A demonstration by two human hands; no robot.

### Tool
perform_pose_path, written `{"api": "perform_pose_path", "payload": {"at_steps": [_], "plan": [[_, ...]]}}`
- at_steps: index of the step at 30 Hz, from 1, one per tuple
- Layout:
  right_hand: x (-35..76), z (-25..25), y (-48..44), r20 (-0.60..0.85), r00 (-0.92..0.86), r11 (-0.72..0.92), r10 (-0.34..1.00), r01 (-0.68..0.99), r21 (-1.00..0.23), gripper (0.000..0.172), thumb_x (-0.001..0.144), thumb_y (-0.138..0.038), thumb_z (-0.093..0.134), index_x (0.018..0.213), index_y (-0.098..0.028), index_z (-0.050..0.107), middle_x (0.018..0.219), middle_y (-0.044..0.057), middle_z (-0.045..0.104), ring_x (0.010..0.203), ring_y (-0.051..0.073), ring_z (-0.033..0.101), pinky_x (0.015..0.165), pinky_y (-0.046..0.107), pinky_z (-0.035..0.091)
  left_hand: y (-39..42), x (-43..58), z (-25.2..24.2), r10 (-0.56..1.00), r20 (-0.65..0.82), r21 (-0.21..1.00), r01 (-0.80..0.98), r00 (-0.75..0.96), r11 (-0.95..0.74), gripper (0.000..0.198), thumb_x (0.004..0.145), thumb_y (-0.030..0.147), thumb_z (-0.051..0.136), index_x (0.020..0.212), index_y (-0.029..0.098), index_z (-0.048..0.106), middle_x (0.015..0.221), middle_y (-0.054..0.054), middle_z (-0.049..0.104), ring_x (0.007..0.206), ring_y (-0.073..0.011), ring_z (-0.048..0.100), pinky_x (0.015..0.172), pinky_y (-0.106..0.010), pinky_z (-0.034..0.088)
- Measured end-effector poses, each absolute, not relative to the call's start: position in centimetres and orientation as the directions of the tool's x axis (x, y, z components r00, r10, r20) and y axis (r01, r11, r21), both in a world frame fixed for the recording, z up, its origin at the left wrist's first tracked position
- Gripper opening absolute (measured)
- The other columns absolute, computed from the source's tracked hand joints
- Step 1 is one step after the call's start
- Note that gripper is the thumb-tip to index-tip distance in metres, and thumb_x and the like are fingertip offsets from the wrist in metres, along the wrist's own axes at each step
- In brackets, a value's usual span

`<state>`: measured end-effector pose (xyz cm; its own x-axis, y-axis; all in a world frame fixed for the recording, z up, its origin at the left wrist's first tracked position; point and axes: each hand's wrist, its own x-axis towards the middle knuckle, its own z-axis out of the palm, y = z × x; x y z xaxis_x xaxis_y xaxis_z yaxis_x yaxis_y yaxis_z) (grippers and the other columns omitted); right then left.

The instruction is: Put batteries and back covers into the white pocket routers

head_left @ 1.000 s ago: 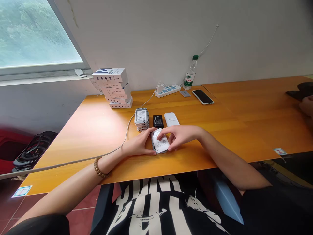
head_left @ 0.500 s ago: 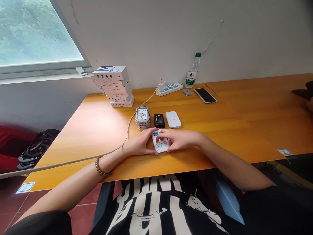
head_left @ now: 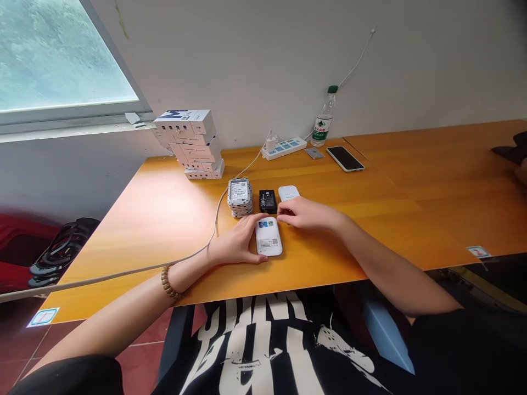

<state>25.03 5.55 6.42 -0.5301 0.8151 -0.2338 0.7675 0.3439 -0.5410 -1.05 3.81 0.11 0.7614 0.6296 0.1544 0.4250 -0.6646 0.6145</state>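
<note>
A flat white device (head_left: 269, 241) with rounded corners, a blue sticker and QR codes lies near the table's front edge. My left hand (head_left: 236, 241) spans its left side, thumb at the bottom edge and a finger at the top, holding it against the table. My right hand (head_left: 303, 213) hovers beyond its upper right corner, fingers bent and slightly apart, with nothing visible in them. It partly covers a white rounded cover (head_left: 288, 192). Beside that lies a black battery (head_left: 267, 201) marked 3000mAh. A stack of grey-white device bodies (head_left: 240, 192) stands left of the battery.
White boxes (head_left: 201, 148) are piled at the back left. A white cable (head_left: 218, 211) runs from the power strip (head_left: 284, 148) across my left forearm. A water bottle (head_left: 322, 123), phone (head_left: 345, 158) and small grey packet (head_left: 314, 153) sit at the back. Another person's hand (head_left: 522, 171) shows far right.
My right hand has left the white device's right edge and moved up and right, toward the white cover. The device's labels now show fully. My left hand stays on it.
</note>
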Motion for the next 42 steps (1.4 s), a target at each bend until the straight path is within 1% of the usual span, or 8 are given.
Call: {"api": "perform_pose_path", "payload": {"at_steps": [5,11,18,20,24,27,36,42], "plan": [[24.8,5.4,6.4,-0.474,-0.551,0.162,0.686,0.752,-0.639,0.036,0.101,-0.054,0.057,0.090,-0.019,0.058,0.078,0.004,0.070,0.064,0.018,0.066,0.063,0.030,0.046,3.9,-1.4,-0.2,0.543,0.293,0.533,0.337,0.787,-0.776,0.100,0.065,0.033,0.091,0.148,0.022,0.036,0.151,-0.020,0.051,0.144,-0.0417,0.048,0.118,-0.064,0.047],[24.6,3.5,7.4,-0.329,-0.738,0.044,0.589,0.435,-0.899,0.061,0.092,-0.078,0.057,0.089,-0.017,0.060,0.064,-0.002,0.061,0.053,0.012,0.054,0.053,0.026,0.042,4.0,-1.8,-0.1,0.403,0.465,0.387,0.228,0.788,-0.893,0.078,0.076,0.030,0.084,0.139,0.025,0.040,0.160,-0.024,0.042,0.148,-0.0436,0.041,0.113,-0.072,0.045],[24.3,2.0,7.6,-0.230,-0.791,0.043,0.567,0.307,-0.951,0.055,0.087,-0.068,0.072,0.074,-0.016,0.062,0.050,-0.008,0.046,0.044,0.006,0.035,0.045,0.023,0.026,3.6,-1.5,0.1,0.476,0.355,0.661,0.144,0.804,-0.736,0.111,0.068,0.051,0.096,0.156,0.026,0.033,0.163,-0.024,0.040,0.152,-0.0449,0.041,0.121,-0.066,0.041],[24.1,1.9,7.5,-0.225,-0.792,0.049,0.567,0.305,-0.951,0.054,0.088,-0.067,0.072,0.073,-0.016,0.061,0.050,-0.007,0.046,0.043,0.006,0.037,0.044,0.023,0.027,3.5,-1.4,0.4,0.567,0.334,0.782,0.115,0.753,-0.613,0.108,0.076,0.060,0.088,0.159,0.024,0.028,0.163,-0.025,0.041,0.151,-0.0421,0.044,0.120,-0.060,0.044],[24.0,2.1,7.2,-0.195,-0.783,0.064,0.591,0.286,-0.956,0.051,0.089,-0.064,0.070,0.086,-0.013,0.069,0.052,-0.007,0.048,0.044,0.007,0.038,0.044,0.023,0.028,4.0,-1.4,0.9,0.726,0.047,0.941,0.214,0.686,-0.263,0.059,0.102,0.068,0.050,0.133,0.018,0.058,0.110,-0.012,0.073,0.095,-0.0260,0.073,0.081,-0.039,0.062],[23.8,2.2,7.1,-0.183,-0.777,0.088,0.602,0.292,-0.952,0.050,0.088,-0.063,0.071,0.084,-0.013,0.069,0.052,-0.007,0.049,0.043,0.007,0.040,0.044,0.023,0.028,4.7,-1.6,0.9,0.680,-0.155,0.941,0.317,0.717,-0.120,0.061,0.099,0.074,0.049,0.100,0.016,0.067,0.074,-0.002,0.065,0.063,-0.0168,0.062,0.058,-0.029,0.055],[23.2,1.9,6.7,-0.142,-0.765,0.080,0.628,0.245,-0.966,0.051,0.087,-0.065,0.072,0.078,-0.014,0.068,0.053,-0.007,0.046,0.045,0.007,0.037,0.043,0.022,0.026,4.9,-1.8,0.6,0.704,-0.141,0.973,0.228,0.696,-0.030,0.056,0.094,0.070,0.060,0.085,0.015,0.068,0.069,0.000,0.058,0.061,-0.0137,0.052,0.056,-0.025,0.044],[23.2,1.7,6.8,-0.233,-0.789,0.014,0.568,0.293,-0.956,0.051,0.082,-0.064,0.078,0.076,-0.015,0.065,0.053,-0.005,0.054,0.045,0.007,0.044,0.045,0.022,0.032,5.0,-1.4,0.2,0.829,-0.022,0.997,0.073,0.558,-0.023,0.061,0.093,0.073,0.060,0.100,0.014,0.069,0.077,-0.003,0.062,0.066,-0.0154,0.057,0.057,-0.026,0.049]]}}
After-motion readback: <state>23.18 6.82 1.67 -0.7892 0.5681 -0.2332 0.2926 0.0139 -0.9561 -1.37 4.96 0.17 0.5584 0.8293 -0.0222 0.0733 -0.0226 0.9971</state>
